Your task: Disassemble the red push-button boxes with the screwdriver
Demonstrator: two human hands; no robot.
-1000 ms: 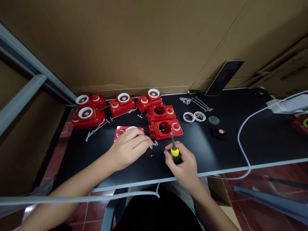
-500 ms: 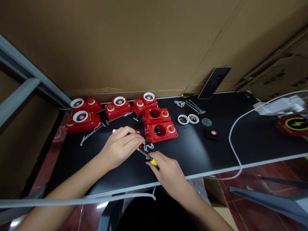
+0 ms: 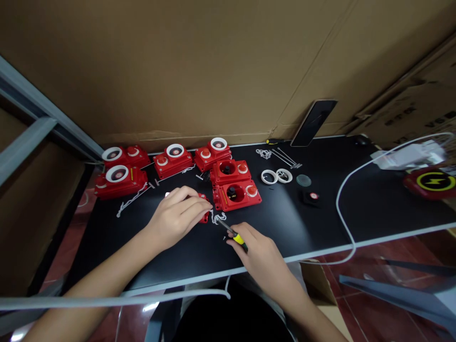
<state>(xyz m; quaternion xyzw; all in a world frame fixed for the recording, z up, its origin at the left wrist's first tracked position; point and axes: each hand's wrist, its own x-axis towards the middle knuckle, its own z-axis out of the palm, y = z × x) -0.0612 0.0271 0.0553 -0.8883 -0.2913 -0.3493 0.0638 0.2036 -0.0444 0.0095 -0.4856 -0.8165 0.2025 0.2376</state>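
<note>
My left hand is closed over a small red housing, most of it hidden beneath my fingers. In my right hand is a screwdriver with a yellow and black handle, its shaft pointing up and left. The tip is over a coil of white cord beside the housing. A tiny screw lies near my right fingertips. Just behind sits an opened red alarm box with a round dark cavity and a red button; another opened box touches it from behind.
Several finished-looking red boxes with white rings line the back left. To the right lie two white rings, a glass disc, metal rods and a black part. A phone leans on the cardboard; a white cable crosses the table.
My right hand has drawn the screwdriver right, away from the small red housing. A tiny screw now shows near its fingertips. My left hand stays on the housing.
</note>
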